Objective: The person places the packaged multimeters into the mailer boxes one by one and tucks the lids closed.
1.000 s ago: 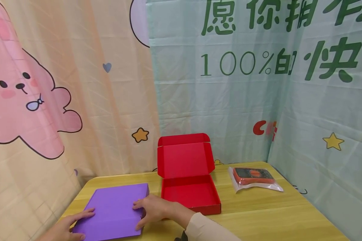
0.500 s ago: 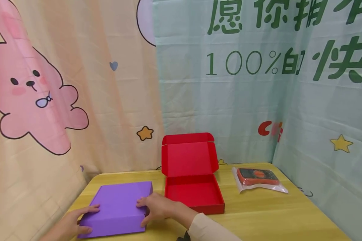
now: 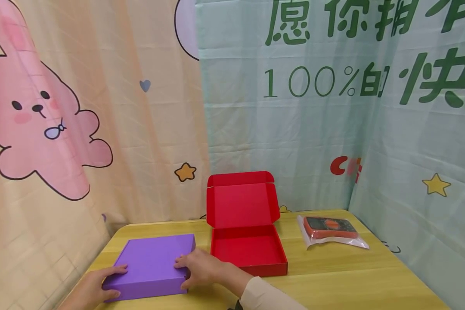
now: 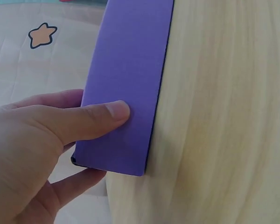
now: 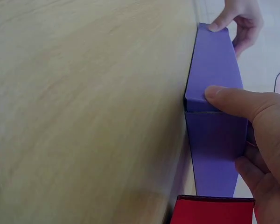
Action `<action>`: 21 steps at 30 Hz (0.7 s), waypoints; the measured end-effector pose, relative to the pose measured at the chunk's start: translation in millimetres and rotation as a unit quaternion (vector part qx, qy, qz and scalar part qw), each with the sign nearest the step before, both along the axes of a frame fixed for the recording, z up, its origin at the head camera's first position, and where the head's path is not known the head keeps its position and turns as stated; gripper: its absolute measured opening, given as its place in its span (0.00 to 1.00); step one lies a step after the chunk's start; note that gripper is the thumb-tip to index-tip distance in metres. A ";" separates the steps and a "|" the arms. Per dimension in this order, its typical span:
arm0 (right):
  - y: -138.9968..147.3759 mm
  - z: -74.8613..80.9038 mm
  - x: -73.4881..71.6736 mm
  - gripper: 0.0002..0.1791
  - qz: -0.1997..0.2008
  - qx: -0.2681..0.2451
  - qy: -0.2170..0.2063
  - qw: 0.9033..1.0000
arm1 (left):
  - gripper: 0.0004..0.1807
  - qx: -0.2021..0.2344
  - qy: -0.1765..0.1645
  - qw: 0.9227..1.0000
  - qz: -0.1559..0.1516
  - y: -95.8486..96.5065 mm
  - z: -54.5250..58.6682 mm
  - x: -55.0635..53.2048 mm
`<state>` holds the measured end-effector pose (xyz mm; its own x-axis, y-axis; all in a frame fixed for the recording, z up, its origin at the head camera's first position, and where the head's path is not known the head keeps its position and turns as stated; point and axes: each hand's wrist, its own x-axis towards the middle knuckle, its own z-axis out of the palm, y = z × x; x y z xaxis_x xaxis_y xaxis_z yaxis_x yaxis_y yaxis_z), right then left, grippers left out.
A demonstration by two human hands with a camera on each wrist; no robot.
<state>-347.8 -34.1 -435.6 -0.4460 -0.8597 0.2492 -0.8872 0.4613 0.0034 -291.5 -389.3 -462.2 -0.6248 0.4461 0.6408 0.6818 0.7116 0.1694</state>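
A closed purple cardboard box (image 3: 155, 260) lies flat on the table, front left. My left hand (image 3: 91, 286) holds its front left corner. In the left wrist view the thumb of that hand presses the front face, and the other fingers reach around the top and end. My right hand (image 3: 203, 269) grips the front right corner; the right wrist view shows its thumb (image 5: 217, 93) on the front face near the edge, with fingers curled at the right side. Just right of that hand stands an open red cardboard box (image 3: 249, 245), its lid raised at the back.
At the back right of the wooden table (image 3: 333, 275) lies an orange and black multimeter (image 3: 329, 227) in a clear plastic bag. Printed curtains (image 3: 279, 129) hang close behind the table and along its sides.
Over the last second the purple box's front has come to sit lower and steeper, with both hands still on its corners. The head view has shifted slightly. The red box and multimeter stay put.
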 end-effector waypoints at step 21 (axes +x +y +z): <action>-3.1 3.2 -0.2 0.29 -0.012 -0.002 0.019 1.000 | 0.28 0.005 0.041 0.999 -0.001 4.9 0.0 -2.1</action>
